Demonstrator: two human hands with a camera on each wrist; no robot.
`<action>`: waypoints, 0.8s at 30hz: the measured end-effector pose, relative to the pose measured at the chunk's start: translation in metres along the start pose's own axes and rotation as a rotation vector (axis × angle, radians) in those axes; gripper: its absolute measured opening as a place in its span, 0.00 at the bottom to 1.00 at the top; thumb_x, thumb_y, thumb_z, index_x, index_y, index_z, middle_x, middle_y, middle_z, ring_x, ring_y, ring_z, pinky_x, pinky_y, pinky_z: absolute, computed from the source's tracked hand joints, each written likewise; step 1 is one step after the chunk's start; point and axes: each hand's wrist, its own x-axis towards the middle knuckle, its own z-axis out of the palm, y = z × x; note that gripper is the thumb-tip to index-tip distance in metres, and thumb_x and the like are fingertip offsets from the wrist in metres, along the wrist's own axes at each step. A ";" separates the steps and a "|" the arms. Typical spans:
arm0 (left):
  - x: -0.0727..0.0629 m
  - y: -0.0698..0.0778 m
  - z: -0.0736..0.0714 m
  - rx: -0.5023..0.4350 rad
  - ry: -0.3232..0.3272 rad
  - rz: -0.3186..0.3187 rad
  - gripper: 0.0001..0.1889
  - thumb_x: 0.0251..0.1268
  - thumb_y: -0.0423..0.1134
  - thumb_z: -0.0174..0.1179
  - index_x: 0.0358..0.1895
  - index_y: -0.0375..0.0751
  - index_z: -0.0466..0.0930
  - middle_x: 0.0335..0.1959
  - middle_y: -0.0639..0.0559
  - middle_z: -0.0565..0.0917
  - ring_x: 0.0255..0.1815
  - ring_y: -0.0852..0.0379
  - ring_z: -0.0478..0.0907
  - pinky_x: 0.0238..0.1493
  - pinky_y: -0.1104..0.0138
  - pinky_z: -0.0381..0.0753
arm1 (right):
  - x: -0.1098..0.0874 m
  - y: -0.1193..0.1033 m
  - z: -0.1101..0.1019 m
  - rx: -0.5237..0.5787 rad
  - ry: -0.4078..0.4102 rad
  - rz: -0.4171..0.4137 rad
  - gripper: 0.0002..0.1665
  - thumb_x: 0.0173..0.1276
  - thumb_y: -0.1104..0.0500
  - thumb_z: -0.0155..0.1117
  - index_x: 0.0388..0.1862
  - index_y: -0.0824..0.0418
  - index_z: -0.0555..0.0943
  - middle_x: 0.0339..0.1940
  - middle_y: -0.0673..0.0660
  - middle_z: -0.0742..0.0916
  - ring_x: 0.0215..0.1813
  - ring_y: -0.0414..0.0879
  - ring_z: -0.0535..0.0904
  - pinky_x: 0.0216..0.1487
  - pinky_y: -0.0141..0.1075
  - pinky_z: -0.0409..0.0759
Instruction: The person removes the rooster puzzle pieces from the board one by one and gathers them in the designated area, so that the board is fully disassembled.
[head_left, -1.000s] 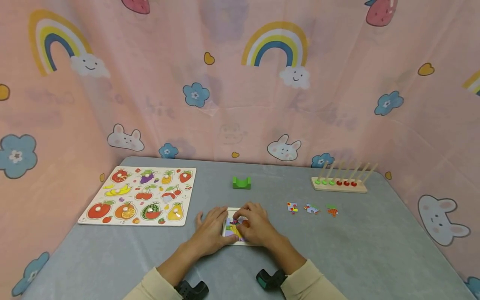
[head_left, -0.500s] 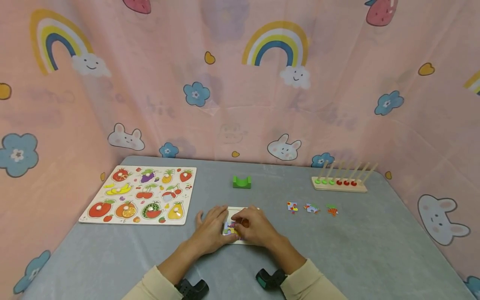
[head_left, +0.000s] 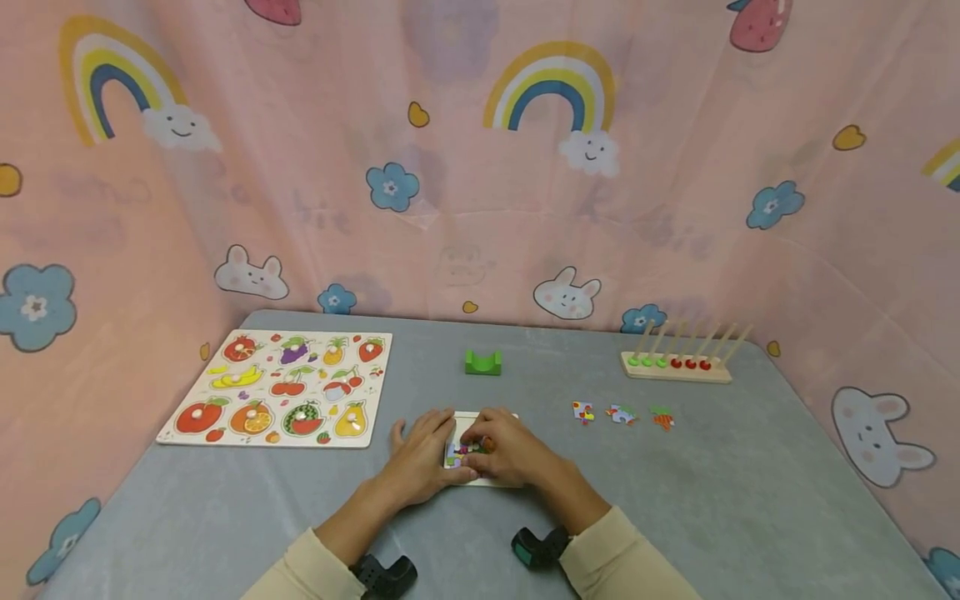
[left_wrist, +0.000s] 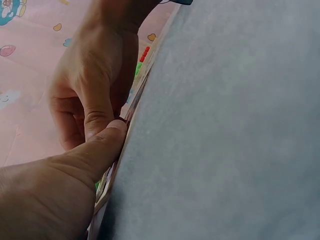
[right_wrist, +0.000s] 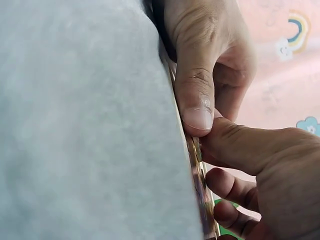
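Observation:
A small jigsaw puzzle (head_left: 453,452) with purple, yellow and green pieces lies in a pale wooden tray (head_left: 466,418) before the person. The left hand (head_left: 418,461) rests along the tray's left side, fingers fairly straight, its thumb (left_wrist: 107,142) pressing the near edge. Over the tray's right part, the right hand (head_left: 513,448) has bent fingers and thumb that pinch a puzzle piece at the picture's middle; the fingers hide most of this piece. Three loose jigsaw pieces, one mostly red and yellow (head_left: 582,412), one lilac (head_left: 622,415) and one orange-green (head_left: 662,417), lie to the right.
A fruit peg puzzle board (head_left: 270,427) covers the table's left side. At the back stands a green curved block (head_left: 483,363). A wooden counting rack (head_left: 675,372) with pegs and green and red beads is back right. Pink printed cloth hangs behind the grey tabletop (head_left: 750,500).
The right thumb and fingertips shift slightly over the puzzle, and different parts of its picture are covered. The left hand stays at the tray. The loose pieces have not moved.

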 end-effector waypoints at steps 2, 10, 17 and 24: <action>0.000 0.000 0.000 0.003 0.000 -0.002 0.42 0.52 0.60 0.69 0.65 0.34 0.71 0.68 0.44 0.67 0.70 0.43 0.59 0.60 0.34 0.43 | 0.001 0.000 -0.001 -0.021 -0.014 -0.020 0.11 0.59 0.56 0.73 0.40 0.57 0.86 0.36 0.47 0.78 0.42 0.43 0.71 0.45 0.40 0.70; 0.000 0.002 0.000 0.003 -0.002 0.008 0.42 0.51 0.61 0.69 0.64 0.35 0.72 0.68 0.44 0.68 0.69 0.43 0.59 0.59 0.33 0.43 | -0.001 -0.002 -0.004 -0.046 -0.044 -0.015 0.14 0.62 0.57 0.70 0.46 0.60 0.85 0.38 0.48 0.77 0.41 0.43 0.71 0.43 0.37 0.71; 0.000 0.001 0.000 0.019 0.014 0.010 0.43 0.51 0.62 0.68 0.64 0.34 0.72 0.68 0.44 0.68 0.69 0.44 0.60 0.59 0.34 0.44 | 0.001 -0.002 -0.004 -0.047 -0.033 -0.001 0.13 0.60 0.57 0.72 0.43 0.59 0.85 0.36 0.47 0.76 0.38 0.42 0.71 0.39 0.36 0.70; -0.001 0.000 0.000 -0.002 0.006 0.004 0.42 0.50 0.61 0.69 0.64 0.36 0.72 0.69 0.44 0.67 0.70 0.43 0.59 0.60 0.34 0.42 | -0.006 -0.001 -0.019 -0.026 0.015 0.001 0.14 0.63 0.58 0.70 0.46 0.61 0.83 0.37 0.49 0.81 0.38 0.43 0.75 0.40 0.38 0.75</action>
